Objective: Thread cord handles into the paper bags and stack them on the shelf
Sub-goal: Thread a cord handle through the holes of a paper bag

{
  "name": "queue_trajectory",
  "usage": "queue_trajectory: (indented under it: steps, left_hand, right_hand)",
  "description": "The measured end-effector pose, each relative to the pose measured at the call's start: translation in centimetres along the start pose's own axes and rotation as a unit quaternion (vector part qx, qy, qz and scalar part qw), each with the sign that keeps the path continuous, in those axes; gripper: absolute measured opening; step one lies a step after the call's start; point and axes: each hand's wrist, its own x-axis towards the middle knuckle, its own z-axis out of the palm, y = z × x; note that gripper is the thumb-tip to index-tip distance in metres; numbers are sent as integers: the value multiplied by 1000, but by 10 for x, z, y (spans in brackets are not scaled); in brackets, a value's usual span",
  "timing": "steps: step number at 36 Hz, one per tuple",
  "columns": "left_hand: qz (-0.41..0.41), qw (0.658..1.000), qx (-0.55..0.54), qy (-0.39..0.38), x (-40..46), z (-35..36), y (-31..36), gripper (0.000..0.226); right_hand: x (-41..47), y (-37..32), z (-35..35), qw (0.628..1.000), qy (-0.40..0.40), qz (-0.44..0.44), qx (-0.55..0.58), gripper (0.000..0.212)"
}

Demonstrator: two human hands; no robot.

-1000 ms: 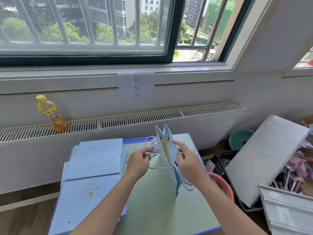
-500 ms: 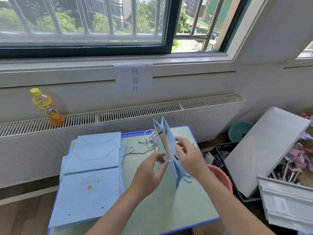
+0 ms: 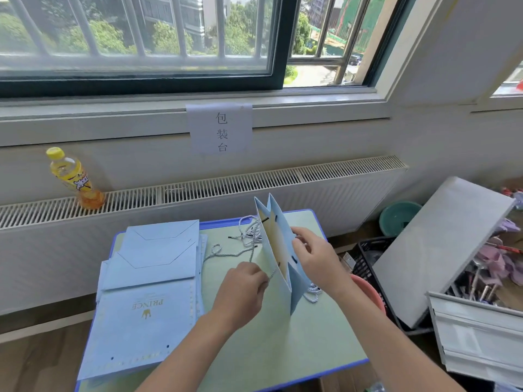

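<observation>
**Surroundings of the work surface**

A green-topped table (image 3: 254, 349) with a blue rim is seen at centre. At 10 o'clock, a yellow-capped drink bottle (image 3: 74, 179) is stood, tilted, on the slatted radiator cover (image 3: 283, 179), which is run across the frame below the sill. At 12 o'clock, a paper sign (image 3: 220, 128) bearing printed characters is fixed beneath the barred window (image 3: 135, 38). At 3 o'clock, a white panel (image 3: 441, 247) is leaned over a black crate (image 3: 368, 256), with a teal basin (image 3: 399, 216) shown behind it and a pink tub (image 3: 368, 290) partly hidden at the table's edge.
</observation>
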Motion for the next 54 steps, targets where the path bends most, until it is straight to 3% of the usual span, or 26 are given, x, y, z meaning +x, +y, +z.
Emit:
queue_trajectory:
  steps: [7,10,12,15,19,22,25,28,30,32,34,36,39,44,50,52,54]
  left_hand:
    - [75,997,-7,22,14,-1,22,25]
    - [85,996,-23,13,15,0,25,25]
    - [88,995,-35,22,13,0,22,30]
    - [31,989,-105,101,17,-13,14,39]
    - [-136,945,-213,208,42,-45,-3,52]
    - [-202,905,-361,98,59,-74,-10,79]
    - [-178,867,-465,-3,65,-96,-11,67]
    - [-160,860,-485,-16,63,-101,-7,52]
    - [-159,866,-474,-5,61,-99,-4,38]
    - [-126,904,-408,12,57,-93,-5,26]
    - [-40,959,-277,34,53,-87,-10,30]
    - [17,981,-192,37,49,-79,-13,38]
    - [27,993,-104,57,44,-72,-17,31]
    - [102,992,14,69,41,-70,-21,10]
    - [112,992,54,6,48,-77,-16,34]
    - [104,994,33,6,48,-78,-15,26]
    - [79,996,-27,20,44,-78,-17,3]
  right_hand:
    - [-4,-16,-2,998,-56,13,-33,9]
    - [-5,-18,-3,991,-67,6,-112,24]
    - [-4,-18,-5,985,-51,-4,-166,22]
    - [-5,-20,-9,970,2,-18,-241,31]
    - [-12,-27,-13,944,40,-48,-324,21]
    - [-14,-28,-14,937,44,-74,-339,23]
    - [-14,-24,-17,943,46,-95,-316,23]
    - [-10,-16,-19,942,67,-142,-298,19]
    - [-8,-9,-19,939,81,-157,-295,16]
    - [-5,-4,-18,930,105,-180,-302,14]
    - [-2,1,-16,918,125,-206,-314,14]
    - [1,8,-13,914,120,-227,-315,24]
    - [4,11,-9,905,115,-256,-319,28]
    - [6,10,-8,902,116,-277,-311,17]
    - [8,14,-7,903,82,-291,-305,30]
    - [9,14,-7,903,84,-291,-304,31]
    - [9,15,-6,904,86,-293,-298,30]
